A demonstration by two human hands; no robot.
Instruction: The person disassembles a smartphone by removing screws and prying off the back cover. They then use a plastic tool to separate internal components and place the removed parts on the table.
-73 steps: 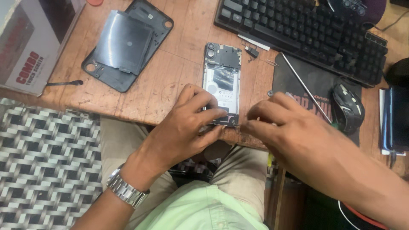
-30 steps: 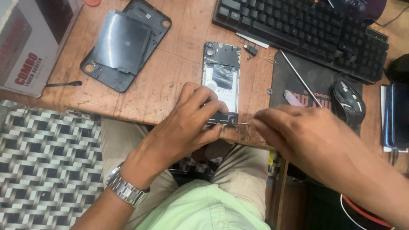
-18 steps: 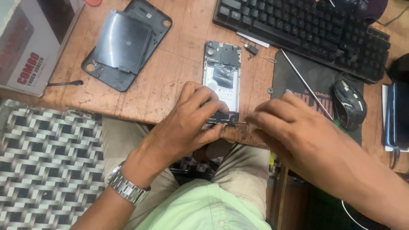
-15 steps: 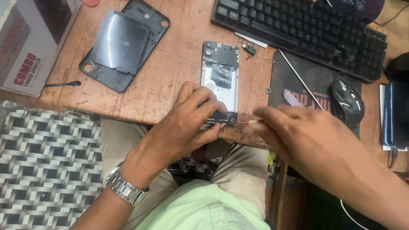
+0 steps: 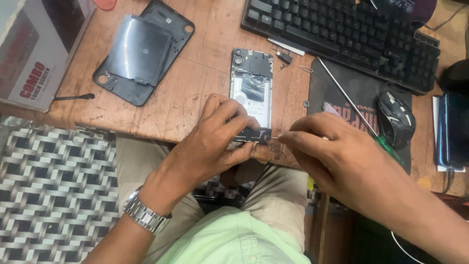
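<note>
Head view: left hand (image 5: 215,142) fingers pin the opened phone (image 5: 251,93), thin and fragile, by its 6 o'clock edge; right hand (image 5: 337,151) fingers pinch, probably, a fine tool.

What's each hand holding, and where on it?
Left hand grips the opened phone at its bottom end. Right hand pinches a thin tool, tip at the phone's bottom corner.

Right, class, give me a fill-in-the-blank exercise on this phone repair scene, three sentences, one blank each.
1. The left hand presses on the bottom end of the opened ____, which lies on the wooden desk.
2. On the left wrist sits a metal ____.
3. The right hand pinches a thin tool at the phone's lower ____ corner.

Missing words: phone; watch; right
</note>
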